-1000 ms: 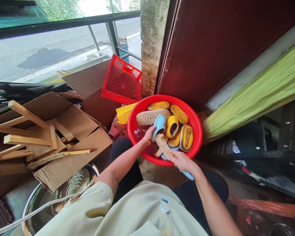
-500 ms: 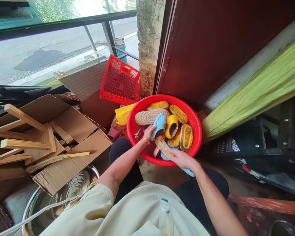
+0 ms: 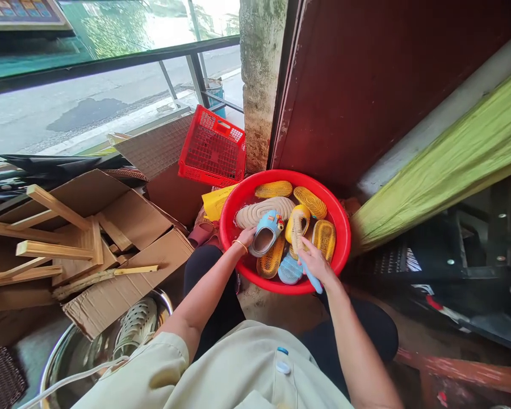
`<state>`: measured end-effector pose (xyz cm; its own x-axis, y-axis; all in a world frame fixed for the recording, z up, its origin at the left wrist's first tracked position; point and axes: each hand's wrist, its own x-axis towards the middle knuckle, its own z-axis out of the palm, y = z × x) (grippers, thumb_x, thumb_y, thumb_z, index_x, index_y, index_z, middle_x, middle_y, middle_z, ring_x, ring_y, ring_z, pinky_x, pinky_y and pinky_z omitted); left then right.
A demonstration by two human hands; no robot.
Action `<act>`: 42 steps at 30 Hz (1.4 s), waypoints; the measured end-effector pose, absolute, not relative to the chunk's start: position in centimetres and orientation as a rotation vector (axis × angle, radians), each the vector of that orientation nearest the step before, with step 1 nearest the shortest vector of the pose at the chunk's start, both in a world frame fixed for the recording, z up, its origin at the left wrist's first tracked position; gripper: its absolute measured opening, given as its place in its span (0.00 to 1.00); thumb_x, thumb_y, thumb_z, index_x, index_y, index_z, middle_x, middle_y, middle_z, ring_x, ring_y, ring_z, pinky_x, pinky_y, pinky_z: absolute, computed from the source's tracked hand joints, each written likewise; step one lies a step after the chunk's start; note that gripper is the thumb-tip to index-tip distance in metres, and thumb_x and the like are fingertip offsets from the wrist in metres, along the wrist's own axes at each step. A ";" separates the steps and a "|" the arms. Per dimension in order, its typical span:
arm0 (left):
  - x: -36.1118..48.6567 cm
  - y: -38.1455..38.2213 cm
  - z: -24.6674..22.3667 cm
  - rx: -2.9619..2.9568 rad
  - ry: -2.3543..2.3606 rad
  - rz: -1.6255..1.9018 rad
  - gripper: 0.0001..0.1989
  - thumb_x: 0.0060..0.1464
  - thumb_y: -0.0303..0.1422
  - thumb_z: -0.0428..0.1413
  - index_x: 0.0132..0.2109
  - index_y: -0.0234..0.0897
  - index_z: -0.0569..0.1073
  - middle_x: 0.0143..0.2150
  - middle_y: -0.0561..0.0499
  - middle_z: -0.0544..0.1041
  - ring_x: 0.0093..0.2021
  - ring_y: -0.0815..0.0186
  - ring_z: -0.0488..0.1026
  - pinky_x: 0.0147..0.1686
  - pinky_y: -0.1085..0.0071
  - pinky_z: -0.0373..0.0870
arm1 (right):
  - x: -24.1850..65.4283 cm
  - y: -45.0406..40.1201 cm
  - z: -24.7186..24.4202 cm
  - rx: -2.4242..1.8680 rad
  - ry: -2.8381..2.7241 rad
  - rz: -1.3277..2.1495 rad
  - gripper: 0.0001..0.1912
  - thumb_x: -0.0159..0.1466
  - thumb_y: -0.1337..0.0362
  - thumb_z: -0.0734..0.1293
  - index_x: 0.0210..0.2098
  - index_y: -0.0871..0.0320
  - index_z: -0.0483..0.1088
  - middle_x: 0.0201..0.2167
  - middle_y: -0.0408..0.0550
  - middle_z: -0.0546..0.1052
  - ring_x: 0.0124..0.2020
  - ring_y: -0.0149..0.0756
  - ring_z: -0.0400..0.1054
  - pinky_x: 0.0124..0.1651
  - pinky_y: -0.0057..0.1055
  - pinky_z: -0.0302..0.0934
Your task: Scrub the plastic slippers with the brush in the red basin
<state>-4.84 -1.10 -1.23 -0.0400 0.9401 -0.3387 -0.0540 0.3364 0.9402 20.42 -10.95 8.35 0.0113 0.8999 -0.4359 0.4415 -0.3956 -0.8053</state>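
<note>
Over the left side of a red basin (image 3: 344, 227), my left hand (image 3: 244, 238) grips a light blue clog (image 3: 266, 230), its opening turned toward me and small coloured figures on its upper. A scrub brush with pale bristles (image 3: 297, 230) and a blue handle is held in my right hand (image 3: 315, 262), its bristle end in front of a yellow clog (image 3: 302, 215). Several yellow clogs lie about in the basin, some soles up. A beige sole (image 3: 255, 212) rests behind the blue clog, and a blue sole (image 3: 290, 269) sits near the front rim.
A red plastic crate (image 3: 213, 147) stands behind the basin. To the left are a cardboard box (image 3: 123, 295) with a wooden stool (image 3: 72, 250) in it, and a metal basin (image 3: 51, 363) holding a grey clog (image 3: 136, 324). A green curtain (image 3: 443, 147) hangs at right.
The blue clog has moved left and toward me, and its opening has turned to face me more. My right hand has raised the brush's bristle end away from the basin's front.
</note>
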 end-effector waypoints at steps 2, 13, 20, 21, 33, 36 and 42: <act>-5.1 -1.7 -1.1 0.970 1.467 1.001 0.17 0.53 0.46 0.63 0.44 0.39 0.81 0.50 0.38 0.82 0.62 0.43 0.72 0.64 0.52 0.62 | 19.3 -9.1 8.2 -1.877 -1.422 1.339 0.38 0.70 0.55 0.60 0.76 0.57 0.51 0.25 0.42 0.76 0.19 0.32 0.66 0.22 0.27 0.64; -4.6 -1.0 -1.3 1.006 1.627 0.893 0.28 0.44 0.50 0.70 0.48 0.40 0.80 0.55 0.36 0.80 0.62 0.38 0.71 0.62 0.52 0.61 | 17.8 -11.1 6.5 -1.927 -1.994 1.209 0.30 0.68 0.63 0.63 0.69 0.54 0.68 0.60 0.53 0.78 0.61 0.47 0.71 0.61 0.38 0.64; -4.2 -0.7 -2.9 1.016 1.467 0.970 0.25 0.41 0.44 0.72 0.46 0.39 0.81 0.51 0.40 0.83 0.56 0.43 0.76 0.60 0.55 0.66 | 18.3 -9.6 8.7 -2.016 -2.039 0.974 0.29 0.72 0.59 0.60 0.71 0.50 0.64 0.52 0.52 0.83 0.50 0.48 0.78 0.52 0.38 0.68; -4.1 -0.7 -3.0 1.012 1.419 0.983 0.25 0.41 0.45 0.71 0.46 0.38 0.82 0.49 0.42 0.83 0.54 0.45 0.77 0.59 0.55 0.68 | 17.4 -8.7 8.9 -2.028 -2.045 0.930 0.29 0.72 0.59 0.59 0.72 0.50 0.63 0.53 0.53 0.82 0.51 0.48 0.77 0.53 0.38 0.68; -4.4 -0.2 -2.5 0.972 1.521 1.022 0.25 0.59 0.52 0.59 0.50 0.36 0.83 0.48 0.42 0.84 0.54 0.49 0.77 0.56 0.61 0.70 | 17.2 -16.7 6.3 -1.957 -2.176 0.966 0.30 0.72 0.62 0.59 0.72 0.51 0.63 0.55 0.53 0.82 0.49 0.44 0.79 0.49 0.33 0.69; -4.0 -0.5 -1.9 1.165 1.581 0.892 0.27 0.67 0.51 0.49 0.53 0.35 0.81 0.53 0.41 0.83 0.55 0.51 0.77 0.57 0.62 0.69 | 16.1 -15.5 6.5 -2.026 -2.132 0.732 0.31 0.73 0.63 0.57 0.75 0.51 0.58 0.57 0.53 0.81 0.51 0.44 0.79 0.51 0.34 0.69; -3.2 -1.7 -0.8 1.475 1.630 0.667 0.28 0.72 0.49 0.41 0.56 0.38 0.78 0.55 0.42 0.82 0.58 0.51 0.77 0.57 0.63 0.68 | 13.2 -8.7 8.6 -2.203 -2.206 0.498 0.31 0.74 0.64 0.57 0.75 0.51 0.56 0.50 0.56 0.83 0.50 0.46 0.79 0.52 0.37 0.69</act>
